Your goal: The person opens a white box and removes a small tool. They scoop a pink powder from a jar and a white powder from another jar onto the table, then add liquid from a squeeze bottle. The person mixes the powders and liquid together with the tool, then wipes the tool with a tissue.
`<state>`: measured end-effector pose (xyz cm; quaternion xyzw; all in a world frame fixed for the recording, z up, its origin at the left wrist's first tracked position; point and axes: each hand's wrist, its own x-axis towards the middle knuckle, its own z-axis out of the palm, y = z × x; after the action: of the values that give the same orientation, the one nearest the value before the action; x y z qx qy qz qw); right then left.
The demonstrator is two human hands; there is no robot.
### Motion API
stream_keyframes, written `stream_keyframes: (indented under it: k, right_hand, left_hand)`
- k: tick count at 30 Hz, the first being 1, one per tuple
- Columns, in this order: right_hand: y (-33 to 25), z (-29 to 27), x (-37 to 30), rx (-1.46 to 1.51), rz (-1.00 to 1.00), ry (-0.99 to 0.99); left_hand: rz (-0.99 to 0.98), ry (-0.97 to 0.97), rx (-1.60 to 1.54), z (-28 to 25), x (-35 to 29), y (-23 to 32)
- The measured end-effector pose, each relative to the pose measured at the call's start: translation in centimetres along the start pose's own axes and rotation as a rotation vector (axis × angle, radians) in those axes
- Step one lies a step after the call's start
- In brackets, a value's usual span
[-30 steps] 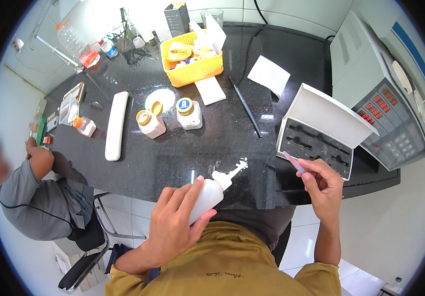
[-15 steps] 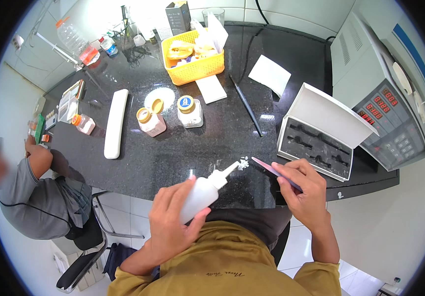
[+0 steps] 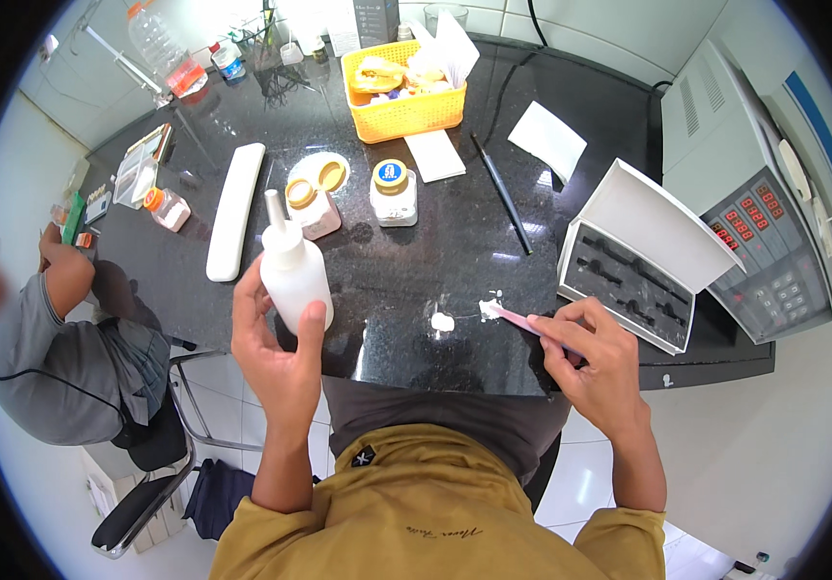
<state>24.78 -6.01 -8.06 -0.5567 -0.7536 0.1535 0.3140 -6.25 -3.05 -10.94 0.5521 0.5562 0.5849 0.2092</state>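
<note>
White bottle (image 3: 300,282) tilts in left hand (image 3: 279,356) (base partly hidden).

Holds a white bottle (image 3: 300,283) nozzle-up in the left grip (image 3: 281,360); with the right grip (image 3: 593,360), touches a pink stick (image 3: 516,319) to white bits (image 3: 489,308) on the black bench (image 3: 387,280).

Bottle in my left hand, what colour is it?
The bottle is white, shown best in the head view.
</note>
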Motion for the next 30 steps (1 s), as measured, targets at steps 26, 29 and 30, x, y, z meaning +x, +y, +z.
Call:
stream_keyframes:
  k: [26, 29, 30]
  right_hand:
    - [0.2, 0.7, -0.9, 0.002, 0.018, 0.106]
    - [-0.1, 0.9, -1.4, -0.073, 0.010, 0.115]
    - [-0.5, 1.2, -1.7, -0.074, 0.002, 0.099]
  left_hand:
    - [0.028, 0.093, 0.109, 1.3, 0.1, -1.1]
    - [0.028, 0.090, 0.122, 1.3, 0.1, -1.0]
    - [0.029, 0.089, 0.125, 1.3, 0.0, -1.0]
